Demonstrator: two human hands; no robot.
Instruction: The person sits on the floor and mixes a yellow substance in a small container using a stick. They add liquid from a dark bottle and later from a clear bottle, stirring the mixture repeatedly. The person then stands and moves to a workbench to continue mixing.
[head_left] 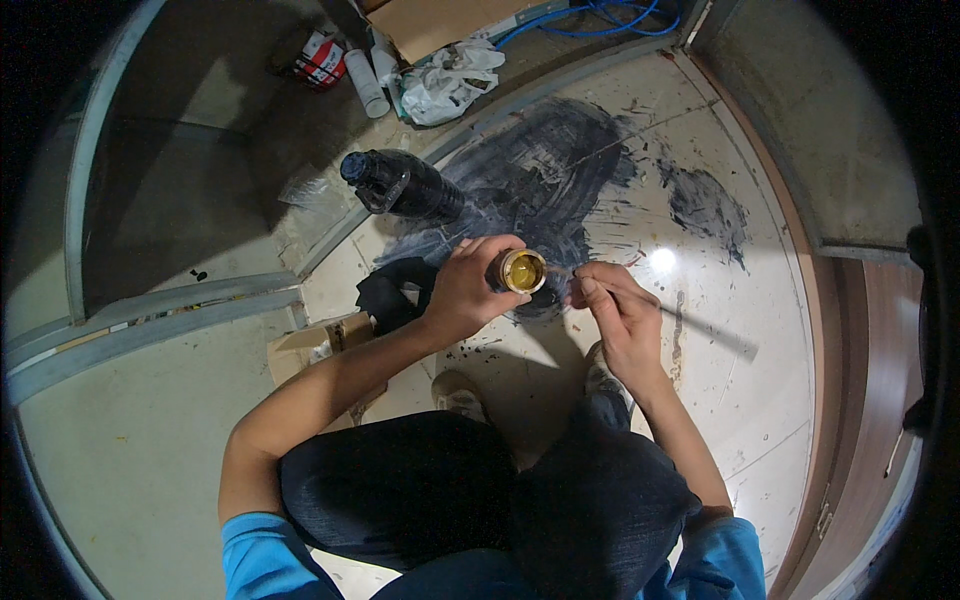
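My left hand [472, 285] is closed around a small open jar [524, 271] with a gold-coloured rim, its mouth facing up. Yellowish stuff shows inside. Just to the right of the jar, my right hand [625, 325] pinches a thin stick-like tool [632, 292]. Its near-jar end is close to the rim; I cannot tell whether they touch. A grey strip runs on past the hand toward the lower right, either the tool's other end or its shadow. Beyond my left hand, a dark plastic bottle [405, 188] with a handle stands on the floor.
Dark smears [540, 150] cover the pale tiled floor ahead. A cardboard box [322, 345] and a black cloth-like item [395, 290] lie left of my feet. Farther off are a white plastic bag [452, 82], a white tube [367, 84], a red-and-white container [321, 62] and blue cable [600, 28]. Metal frames edge the left side.
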